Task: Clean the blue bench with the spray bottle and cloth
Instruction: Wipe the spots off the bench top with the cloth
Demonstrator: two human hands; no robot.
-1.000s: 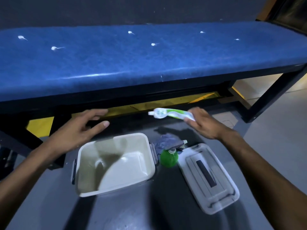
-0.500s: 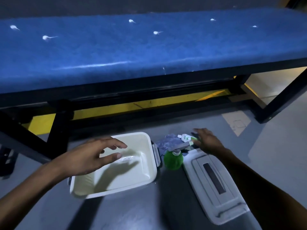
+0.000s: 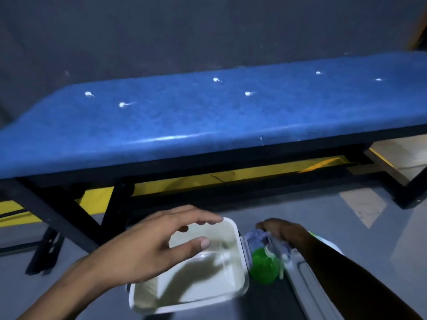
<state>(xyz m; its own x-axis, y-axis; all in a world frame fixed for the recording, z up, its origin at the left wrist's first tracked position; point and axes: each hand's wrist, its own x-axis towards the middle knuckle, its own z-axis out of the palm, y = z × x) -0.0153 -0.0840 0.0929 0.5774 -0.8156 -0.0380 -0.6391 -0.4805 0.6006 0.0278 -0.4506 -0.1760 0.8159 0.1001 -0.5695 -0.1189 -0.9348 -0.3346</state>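
The blue bench [image 3: 208, 125] spans the view, with several small white blobs [image 3: 122, 104] dotted over its seat. On the floor in front of it stands a green spray bottle [image 3: 263, 266], and a bluish cloth [image 3: 254, 239] lies just behind it. My right hand [image 3: 284, 229] reaches down onto the cloth with bent fingers; whether it grips the cloth is hidden. My left hand [image 3: 150, 248] hovers over the white box [image 3: 208, 287] with fingers spread, holding nothing.
The white box sits open on the grey floor, with its grey lid [image 3: 305, 280] lying to the right of the bottle. A white-and-green tube [image 3: 321, 239] lies beyond my right forearm. Black bench legs [image 3: 115, 204] and a yellow floor strip stand behind the box.
My right hand lowered the white-and-green tube, let go of it by the lid and moved left onto the cloth. My left hand moved down from the bench frame to over the box.
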